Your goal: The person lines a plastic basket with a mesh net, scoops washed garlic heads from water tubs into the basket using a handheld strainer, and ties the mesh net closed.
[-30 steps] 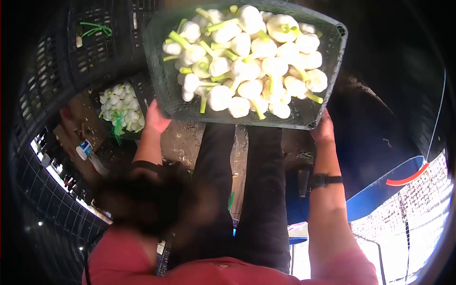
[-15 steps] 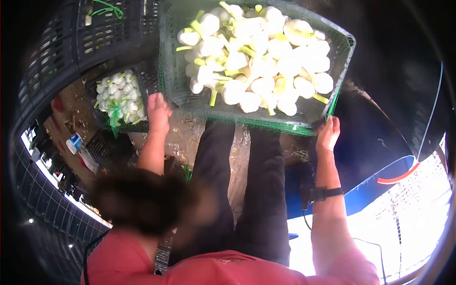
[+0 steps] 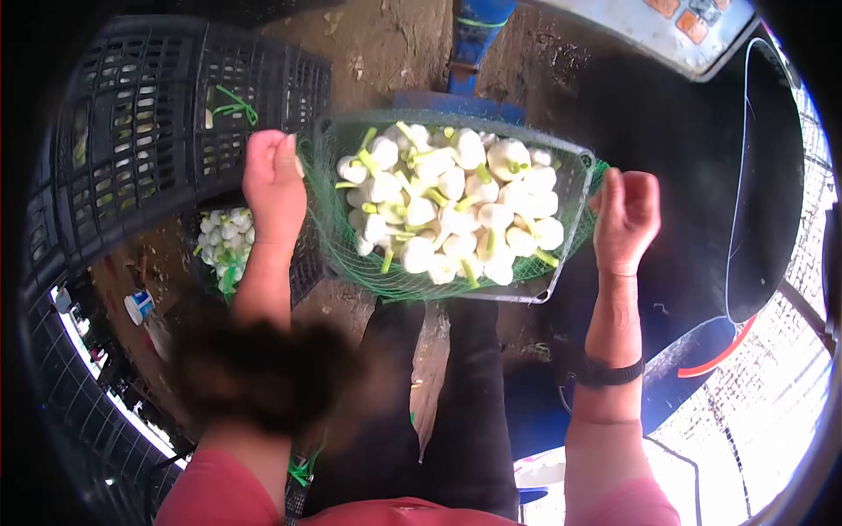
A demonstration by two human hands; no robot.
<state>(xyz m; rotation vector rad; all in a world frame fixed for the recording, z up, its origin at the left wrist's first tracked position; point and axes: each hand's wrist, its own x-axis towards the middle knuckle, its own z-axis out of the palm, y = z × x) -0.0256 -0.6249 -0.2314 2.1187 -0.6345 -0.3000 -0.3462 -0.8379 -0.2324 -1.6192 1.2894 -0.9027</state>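
Note:
A grey plastic tray (image 3: 566, 230) heaped with white garlic bulbs (image 3: 456, 202), their cut stems green, is in front of me. Green mesh netting (image 3: 333, 241) wraps around the tray's left end and front side and bunches up at its right end. At the left, my left hand (image 3: 275, 188) is closed, thumb against fingers, on the netting's edge. My right hand (image 3: 627, 223) pinches the bunched netting beside the tray's right corner. Both hands are apart from the bulbs.
Black slatted crates (image 3: 167, 114) are stacked at the left. A netted bag of garlic (image 3: 226, 241) with a green tie lies below them. A blue metal stand (image 3: 478, 44) rises behind the tray, and a dark rounded container (image 3: 693, 184) stands at the right.
The tray of garlic now appears lower and farther from the camera. Both hands have shifted up along its sides, and the netting is spread outward at both ends.

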